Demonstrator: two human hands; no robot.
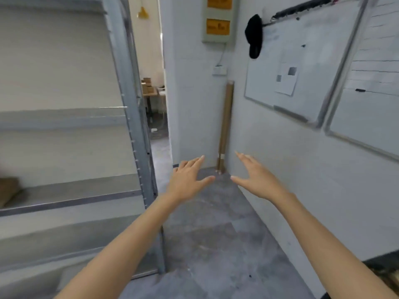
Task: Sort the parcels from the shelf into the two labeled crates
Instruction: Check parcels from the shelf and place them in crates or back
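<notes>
A grey metal shelf [71, 192] fills the left side of the head view. One brown parcel [8, 189] lies on a shelf board at the far left edge, partly cut off. My left hand [187, 180] and my right hand [257, 179] are both stretched out in front of me over the floor, fingers straight and spread, holding nothing. They are to the right of the shelf and apart from it. No crate can be clearly made out; a dark object [384, 275] shows at the bottom right corner.
A white wall with two whiteboards [302, 67] runs along the right. Cardboard tubes [225, 126] stand in the far corner. A narrow doorway [155, 93] opens beyond the shelf's upright [133, 126]. The grey concrete floor [216, 244] lies between shelf and wall.
</notes>
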